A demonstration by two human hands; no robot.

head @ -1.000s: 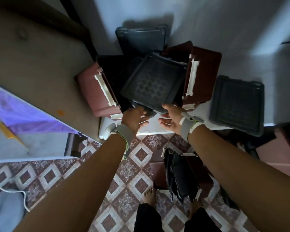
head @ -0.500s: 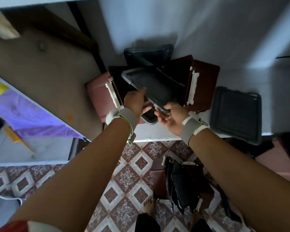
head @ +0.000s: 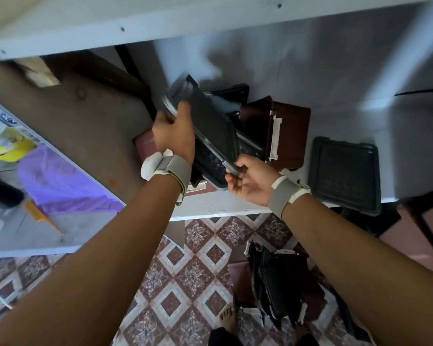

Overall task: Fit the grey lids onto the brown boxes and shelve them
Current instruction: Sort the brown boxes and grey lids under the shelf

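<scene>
Grey lid (head: 210, 126) hangs tilted above brown boxes (head: 290, 131) on white shelf (head: 223, 206), left hand (head: 174, 133) gripping its upper edge, right hand (head: 250, 181) pinching near corner; judged light, stiff, slick plastic, best held by 2 opposite rims.

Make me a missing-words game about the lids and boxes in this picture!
The left hand and right hand together hold one tilted grey ____.
A flat lid lies on the shelf, to the ____ of the brown box.
The brown box's latch is coloured ____.
Missing words: lid, right, white.
</scene>
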